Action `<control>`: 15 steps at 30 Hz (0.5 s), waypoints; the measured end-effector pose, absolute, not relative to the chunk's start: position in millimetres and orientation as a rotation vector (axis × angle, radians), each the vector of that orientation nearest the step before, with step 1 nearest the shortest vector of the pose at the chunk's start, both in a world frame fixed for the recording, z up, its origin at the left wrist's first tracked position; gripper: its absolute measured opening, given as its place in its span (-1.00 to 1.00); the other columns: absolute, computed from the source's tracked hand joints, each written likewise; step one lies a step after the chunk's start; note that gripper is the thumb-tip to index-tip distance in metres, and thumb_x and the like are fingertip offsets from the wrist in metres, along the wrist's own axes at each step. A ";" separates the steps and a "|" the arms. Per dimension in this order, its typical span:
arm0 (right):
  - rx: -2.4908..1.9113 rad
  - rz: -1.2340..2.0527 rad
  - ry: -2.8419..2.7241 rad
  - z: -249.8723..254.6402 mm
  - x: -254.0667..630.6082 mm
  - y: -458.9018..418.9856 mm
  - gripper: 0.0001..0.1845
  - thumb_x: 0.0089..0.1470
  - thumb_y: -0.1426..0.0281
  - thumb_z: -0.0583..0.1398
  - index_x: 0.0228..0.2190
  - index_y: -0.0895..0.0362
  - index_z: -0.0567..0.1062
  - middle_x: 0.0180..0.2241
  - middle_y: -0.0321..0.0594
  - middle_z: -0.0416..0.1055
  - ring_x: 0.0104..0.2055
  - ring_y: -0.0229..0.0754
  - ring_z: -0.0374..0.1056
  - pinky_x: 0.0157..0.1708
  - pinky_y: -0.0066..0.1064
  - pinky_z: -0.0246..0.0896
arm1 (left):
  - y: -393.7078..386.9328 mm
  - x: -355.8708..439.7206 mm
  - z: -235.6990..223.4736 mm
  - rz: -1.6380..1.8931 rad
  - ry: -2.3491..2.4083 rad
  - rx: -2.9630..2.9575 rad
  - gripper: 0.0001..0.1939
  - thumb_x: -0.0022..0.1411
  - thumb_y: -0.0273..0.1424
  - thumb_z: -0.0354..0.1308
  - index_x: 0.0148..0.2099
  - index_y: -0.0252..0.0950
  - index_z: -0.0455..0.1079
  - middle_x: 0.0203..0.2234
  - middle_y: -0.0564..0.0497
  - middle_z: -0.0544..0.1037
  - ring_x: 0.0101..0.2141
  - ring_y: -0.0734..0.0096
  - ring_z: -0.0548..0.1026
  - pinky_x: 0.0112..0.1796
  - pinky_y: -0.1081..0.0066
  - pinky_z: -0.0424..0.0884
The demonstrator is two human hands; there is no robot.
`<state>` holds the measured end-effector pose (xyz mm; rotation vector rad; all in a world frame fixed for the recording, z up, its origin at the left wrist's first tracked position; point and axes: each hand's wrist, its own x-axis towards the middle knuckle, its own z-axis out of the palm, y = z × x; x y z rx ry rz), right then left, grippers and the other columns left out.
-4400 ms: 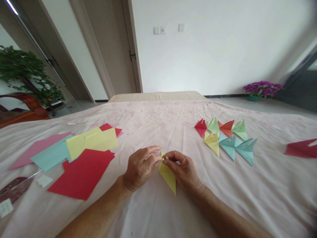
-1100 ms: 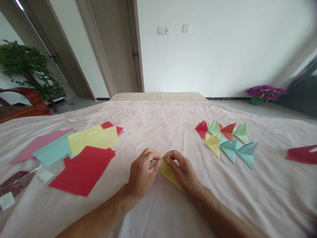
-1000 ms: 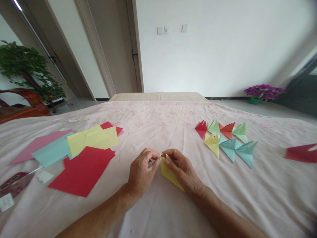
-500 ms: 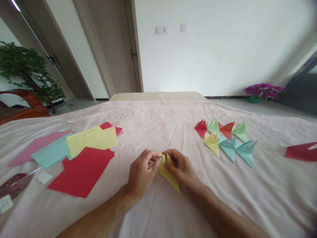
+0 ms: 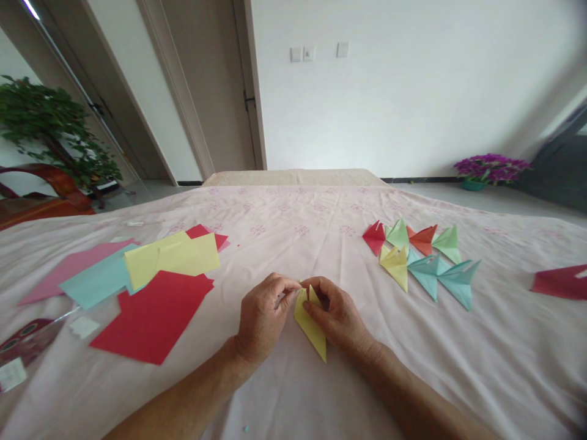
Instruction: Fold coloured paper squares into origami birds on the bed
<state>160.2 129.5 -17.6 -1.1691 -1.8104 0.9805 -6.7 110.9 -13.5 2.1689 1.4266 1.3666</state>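
Observation:
A folded yellow paper piece (image 5: 310, 327) with a long point toward me lies on the pink sheet (image 5: 298, 220) at the near middle. My left hand (image 5: 262, 318) pinches its top left edge with curled fingers. My right hand (image 5: 337, 315) pinches its top right side, fingers bent over the fold. The top of the piece is partly hidden between my fingers.
Flat sheets lie at the left: red (image 5: 153, 315), yellow (image 5: 172, 258), light blue (image 5: 94, 282), pink (image 5: 68, 267). Several finished folded pieces (image 5: 424, 260) in red, green, yellow and blue sit at the right. A red piece (image 5: 559, 282) is at the far right edge.
The yellow piece's long point has swung from pointing right toward pointing at me. Both hands kept their pinch at its top and shifted only slightly.

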 end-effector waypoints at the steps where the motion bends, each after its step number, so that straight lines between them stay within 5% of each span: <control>1: -1.169 0.977 -1.814 -17.1 160.0 129.3 -0.70 -0.06 0.53 0.12 -0.22 0.09 0.45 -0.32 -0.27 0.48 -0.28 -0.18 0.38 -0.28 -0.41 0.23 | 111.0 -7.0 -13.3 1.367 1.424 2.182 -0.92 0.27 -0.49 0.12 -0.23 -0.22 0.41 -0.36 0.06 0.52 -0.31 0.46 0.48 -0.24 0.46 0.37; 15: -1.184 0.897 -1.893 -15.5 160.3 127.9 -0.66 -0.10 0.56 0.10 -0.23 0.10 0.46 -0.33 -0.28 0.46 -0.28 -0.18 0.35 -0.26 -0.40 0.20 | 113.8 -9.4 -7.6 1.394 1.423 2.478 -0.95 0.29 -0.46 0.12 -0.24 -0.22 0.40 -0.36 0.06 0.55 -0.32 0.43 0.48 -0.23 0.42 0.35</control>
